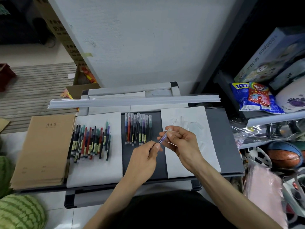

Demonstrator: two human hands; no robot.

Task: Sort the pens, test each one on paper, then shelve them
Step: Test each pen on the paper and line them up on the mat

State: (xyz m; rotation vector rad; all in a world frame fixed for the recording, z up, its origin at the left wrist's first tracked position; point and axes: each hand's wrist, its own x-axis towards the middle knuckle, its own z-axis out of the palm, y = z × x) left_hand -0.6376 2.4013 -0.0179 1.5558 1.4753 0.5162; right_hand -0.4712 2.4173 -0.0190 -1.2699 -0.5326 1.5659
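Observation:
A purple pen hangs above the dark tray, held at both ends. My left hand pinches its lower end and my right hand grips its upper, capped end. Several uncapped pens lie in a loose pile on the left white sheet. Several capped pens lie side by side in a row on the bare tray. Several clear caps lie scattered on the right white sheet.
A stack of brown notebooks lies left of the tray. White plastic strips lie across the back. A shelf with snack bags, boxes and balls stands on the right. Watermelons sit at the lower left.

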